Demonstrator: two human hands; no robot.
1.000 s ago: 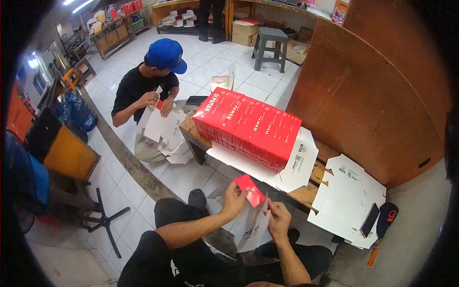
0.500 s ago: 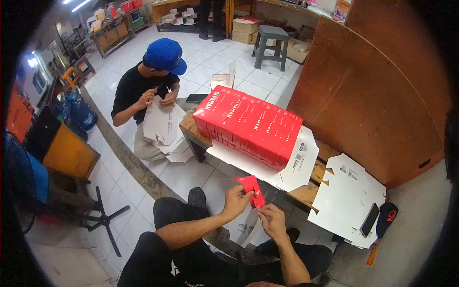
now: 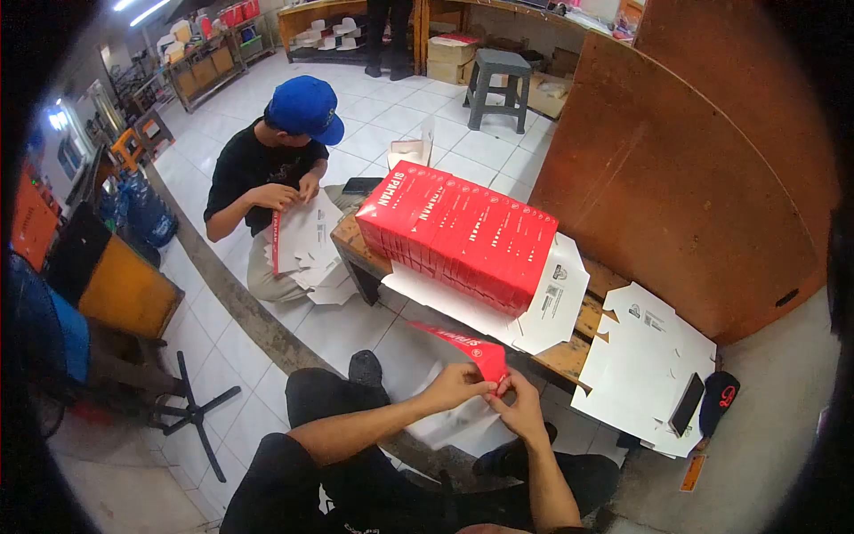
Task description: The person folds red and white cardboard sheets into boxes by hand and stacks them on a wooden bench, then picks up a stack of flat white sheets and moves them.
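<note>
A red and white cardboard box blank point(image 3: 479, 351) hangs over my lap, its red printed side turned up along the top. My left hand point(image 3: 455, 388) is closed on the red edge, thumb toward the fold. On the same edge, close beside it, the fingers of my right hand point(image 3: 520, 408) pinch the corner. The blank's white part droops below my hands and is partly hidden by them. Just beyond, a long red block of flat folded boxes point(image 3: 458, 236) stands on a white sheet on the low wooden bench.
At the bench's right end lie white blanks point(image 3: 654, 356), a phone point(image 3: 686, 405) and a dark cap point(image 3: 719, 402). A co-worker point(image 3: 276, 169) in a blue cap sits on the floor, handling another blank point(image 3: 311, 236). Behind are a grey stool point(image 3: 498, 89) and a brown board point(image 3: 685, 178).
My hands have shifted slightly right and come closer together. More of the blank's red printed strip now shows, stretching left. The co-worker's blank now shows a red edge.
</note>
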